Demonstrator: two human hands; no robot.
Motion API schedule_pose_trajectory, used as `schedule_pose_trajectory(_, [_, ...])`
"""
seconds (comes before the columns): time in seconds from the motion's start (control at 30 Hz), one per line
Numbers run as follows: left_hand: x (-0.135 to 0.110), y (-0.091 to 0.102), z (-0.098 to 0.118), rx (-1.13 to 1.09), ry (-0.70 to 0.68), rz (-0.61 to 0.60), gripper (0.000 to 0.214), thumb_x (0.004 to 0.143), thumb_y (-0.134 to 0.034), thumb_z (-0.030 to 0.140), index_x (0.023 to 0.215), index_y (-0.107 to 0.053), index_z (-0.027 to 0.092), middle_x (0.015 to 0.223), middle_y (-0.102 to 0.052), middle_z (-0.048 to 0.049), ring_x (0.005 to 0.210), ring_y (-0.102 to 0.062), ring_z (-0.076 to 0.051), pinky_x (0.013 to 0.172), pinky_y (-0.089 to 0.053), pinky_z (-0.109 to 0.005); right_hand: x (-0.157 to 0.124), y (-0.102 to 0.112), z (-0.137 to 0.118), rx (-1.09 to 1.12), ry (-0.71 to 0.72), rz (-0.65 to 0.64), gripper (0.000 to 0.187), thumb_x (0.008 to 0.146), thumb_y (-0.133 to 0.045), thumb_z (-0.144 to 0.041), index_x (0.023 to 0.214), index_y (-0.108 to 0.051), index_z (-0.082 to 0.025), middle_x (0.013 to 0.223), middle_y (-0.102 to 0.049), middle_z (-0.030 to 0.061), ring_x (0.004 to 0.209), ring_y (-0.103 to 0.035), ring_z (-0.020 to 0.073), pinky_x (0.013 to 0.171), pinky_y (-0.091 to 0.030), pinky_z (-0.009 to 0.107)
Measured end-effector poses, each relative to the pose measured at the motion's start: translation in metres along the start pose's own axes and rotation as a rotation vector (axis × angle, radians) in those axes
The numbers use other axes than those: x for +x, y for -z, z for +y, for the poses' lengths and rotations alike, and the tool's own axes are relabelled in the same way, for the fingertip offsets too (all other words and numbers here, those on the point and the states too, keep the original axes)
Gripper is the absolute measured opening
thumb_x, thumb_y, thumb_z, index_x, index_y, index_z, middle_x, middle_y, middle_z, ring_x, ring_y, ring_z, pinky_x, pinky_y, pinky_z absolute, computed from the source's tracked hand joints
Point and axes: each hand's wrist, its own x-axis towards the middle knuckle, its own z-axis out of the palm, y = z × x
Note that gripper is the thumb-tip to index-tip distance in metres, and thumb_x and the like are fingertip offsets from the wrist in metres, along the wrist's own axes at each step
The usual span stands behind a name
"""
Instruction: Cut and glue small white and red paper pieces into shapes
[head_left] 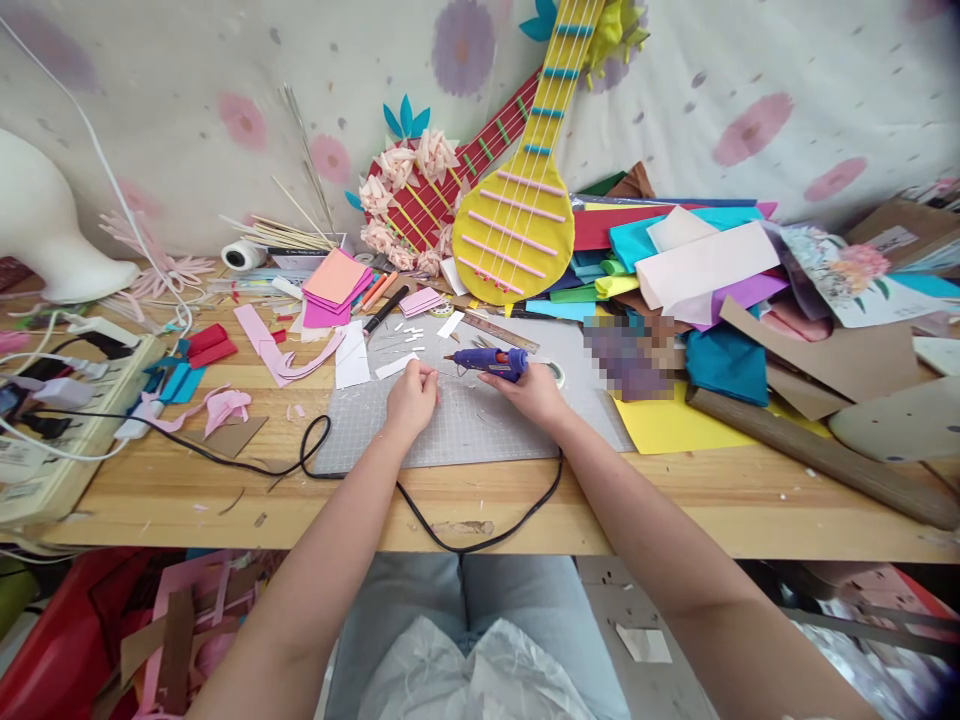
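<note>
My right hand (534, 392) is closed around a blue glue gun (491, 361), whose nozzle points left over the grey cutting mat (480, 430). My left hand (412, 393) is closed in a pinch just left of the nozzle, holding something too small to make out. A black cord (480, 540) runs from the gun over the table's front edge. Small white paper strips (396, 365) lie on the mat beyond my left hand.
A yellow and red paper guitar (517, 215) leans on the wall behind. Piles of coloured paper (675, 260) and cardboard fill the right side. A power strip (67, 400) with cables sits at left, near pink paper scraps (225, 405) and a black marker (386, 308).
</note>
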Motion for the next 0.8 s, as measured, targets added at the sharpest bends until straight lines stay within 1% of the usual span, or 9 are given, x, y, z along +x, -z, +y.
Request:
schedule_pose_trajectory(0.13, [-0.0001,0.0009,0.0001,0.029,0.007,-0.013,0.011,0.083,-0.039,0.031,0.085,-0.045,0.022,0.058,-0.059,0.0030,0.059,-0.055,-0.014,0.059,-0.034,-0.026,0.0003,-0.0010,-0.0002,-0.010,-0.018,-0.005,0.039,0.069,-0.060,-0.052,0.086,-0.068,-0.018,0.071,-0.068,0.0047,0.069,-0.064,0.0213,0.061,-0.046,0.028])
schedule_pose_trajectory(0.3, [0.0007,0.0002,-0.0012,0.036,-0.004,-0.008,0.010,0.083,-0.039,0.030,0.084,-0.045,0.022,0.058,-0.059,0.0032,0.060,-0.055,-0.014,0.060,-0.035,-0.026,-0.0002,-0.0005,-0.0011,0.023,-0.008,-0.008,0.040,0.069,-0.061,-0.050,0.093,-0.067,-0.018,0.080,-0.069,0.0049,0.074,-0.064,0.0206,0.065,-0.046,0.028])
schedule_pose_trajectory(0.57, [0.0001,0.0000,0.0002,0.032,0.009,-0.011,0.009,0.083,-0.039,0.030,0.083,-0.044,0.022,0.058,-0.059,0.0035,0.059,-0.054,-0.014,0.060,-0.034,-0.026,-0.0015,0.0023,-0.0071,-0.020,0.002,-0.029,0.037,0.070,-0.061,-0.047,0.091,-0.068,-0.017,0.077,-0.069,0.0053,0.072,-0.064,0.0200,0.064,-0.046,0.026])
schedule_pose_trajectory(0.8, [-0.0001,0.0007,0.0004,0.029,0.004,-0.015,0.009,0.083,-0.039,0.029,0.083,-0.044,0.022,0.058,-0.059,0.0039,0.060,-0.055,-0.014,0.061,-0.034,-0.026,-0.0018,0.0034,-0.0080,-0.033,-0.021,-0.046,0.036,0.070,-0.060,-0.048,0.088,-0.069,-0.018,0.075,-0.069,0.0049,0.071,-0.064,0.0201,0.062,-0.045,0.027])
